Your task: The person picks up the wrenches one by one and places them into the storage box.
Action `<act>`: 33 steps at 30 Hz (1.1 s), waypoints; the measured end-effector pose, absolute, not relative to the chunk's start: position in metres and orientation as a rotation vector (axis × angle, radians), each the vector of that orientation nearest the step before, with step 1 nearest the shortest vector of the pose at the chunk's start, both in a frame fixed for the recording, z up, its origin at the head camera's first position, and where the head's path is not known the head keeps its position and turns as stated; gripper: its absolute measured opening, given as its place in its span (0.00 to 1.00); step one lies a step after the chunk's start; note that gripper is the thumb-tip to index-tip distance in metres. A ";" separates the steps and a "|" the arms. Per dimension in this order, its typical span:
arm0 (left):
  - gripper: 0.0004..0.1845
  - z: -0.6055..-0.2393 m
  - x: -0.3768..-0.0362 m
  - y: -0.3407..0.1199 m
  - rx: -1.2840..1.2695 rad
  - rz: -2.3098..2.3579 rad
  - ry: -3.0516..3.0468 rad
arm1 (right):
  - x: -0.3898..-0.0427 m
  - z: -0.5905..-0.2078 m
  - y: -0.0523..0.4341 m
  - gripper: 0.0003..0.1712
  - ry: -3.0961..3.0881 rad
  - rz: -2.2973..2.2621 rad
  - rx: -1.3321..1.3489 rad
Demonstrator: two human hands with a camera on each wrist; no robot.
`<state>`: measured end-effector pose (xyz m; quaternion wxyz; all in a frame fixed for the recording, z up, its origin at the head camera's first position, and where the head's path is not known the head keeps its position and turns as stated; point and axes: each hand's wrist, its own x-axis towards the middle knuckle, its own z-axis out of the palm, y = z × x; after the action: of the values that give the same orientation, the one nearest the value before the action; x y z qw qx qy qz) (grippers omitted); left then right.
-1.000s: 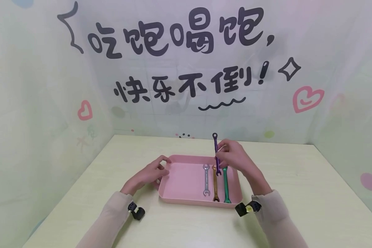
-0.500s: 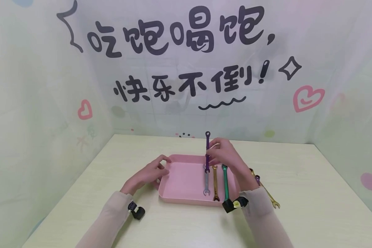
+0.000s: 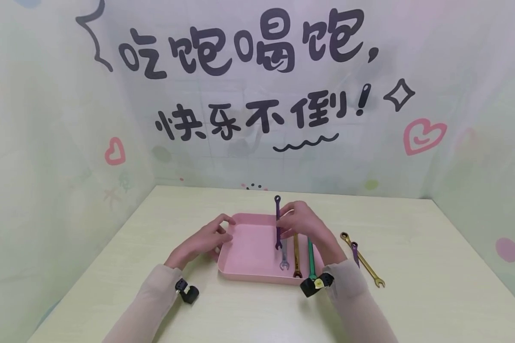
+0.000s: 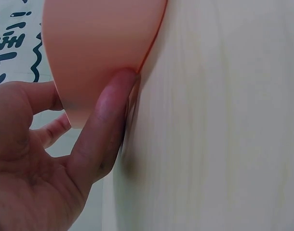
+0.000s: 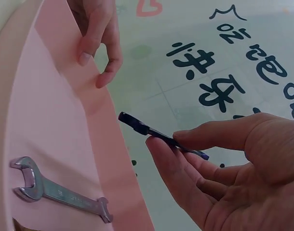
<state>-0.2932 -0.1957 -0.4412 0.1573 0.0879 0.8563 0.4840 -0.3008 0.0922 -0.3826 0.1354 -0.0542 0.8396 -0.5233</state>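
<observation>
My right hand [image 3: 302, 220] pinches a purple combination wrench [image 3: 278, 216] between thumb and fingertips. The wrench stands nearly upright over the pink tray [image 3: 246, 250], its ring end on top. Below it a silver open-ended wrench [image 5: 70, 196] lies in the tray, partly covered in the head view. To its right lie a gold wrench [image 3: 297, 259] and a green wrench [image 3: 312, 259], their upper ends hidden by my right hand. At the tray's left side my left hand [image 3: 208, 238] grips the wall; its thumb [image 4: 106, 113] presses the outside and fingers reach over the rim.
Right of the tray, on the pale table [image 3: 425, 295], lie a second gold wrench [image 3: 369, 267] and a second purple wrench [image 3: 355, 252], touching or crossing, partly behind my right sleeve. A printed curtain [image 3: 223, 166] stands behind the table.
My right hand has carried the purple wrench leftward, past the gold and silver wrenches, and lowered it slightly. The wrenches on the table came into sight. My left hand stays put.
</observation>
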 end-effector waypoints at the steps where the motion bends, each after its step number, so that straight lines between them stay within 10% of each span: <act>1: 0.23 -0.441 -0.293 -0.196 0.252 1.384 2.449 | -0.300 -0.384 0.091 0.17 2.428 -1.498 -0.147; 33: 0.22 -0.442 -0.293 -0.197 0.233 1.372 2.457 | -0.290 -0.415 0.073 0.16 2.485 -1.297 -0.094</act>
<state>-0.2932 -0.1968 -0.4417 0.1585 0.0815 0.8592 0.4797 -0.2900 0.0729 -0.4154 0.1676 -0.0330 0.8736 -0.4557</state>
